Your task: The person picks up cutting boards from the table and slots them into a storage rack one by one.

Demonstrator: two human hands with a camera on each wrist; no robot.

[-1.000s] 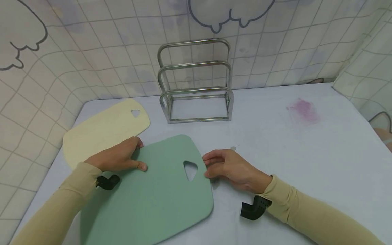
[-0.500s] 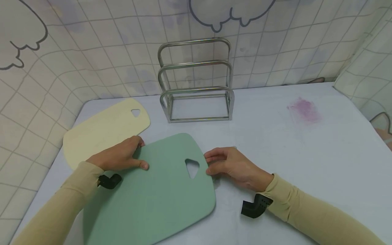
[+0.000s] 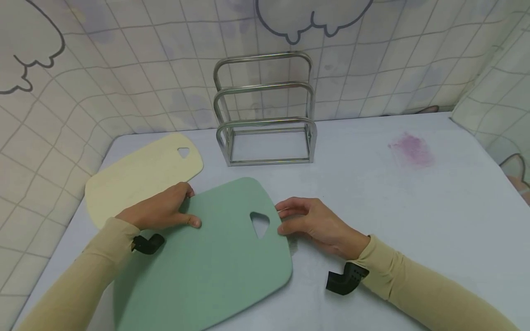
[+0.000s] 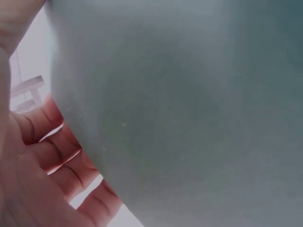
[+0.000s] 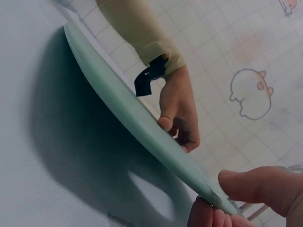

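- Left hand's (image 3: 163,211) fingers and thumb clamp the green board's (image 3: 207,257) far edge.
- Right hand's (image 3: 314,225) fingers and thumb pinch its edge beside the cut-out; the board tilts between both hands.
- Cream board (image 3: 136,177): just beyond the left fingers.
- Metal rack (image 3: 265,122): beyond both hands' fingers.

White table (image 3: 393,220), pink stain (image 3: 411,149); pale grid-patterned walls (image 3: 174,59); dark cartoon outlines (image 3: 312,18)

From above the green board (image 3: 207,262), the head view looks forward and down; the left-wrist view, very near, is mostly filled by the board; the right-wrist view looks along its edge toward the left hand (image 5: 180,109), also in the head view.
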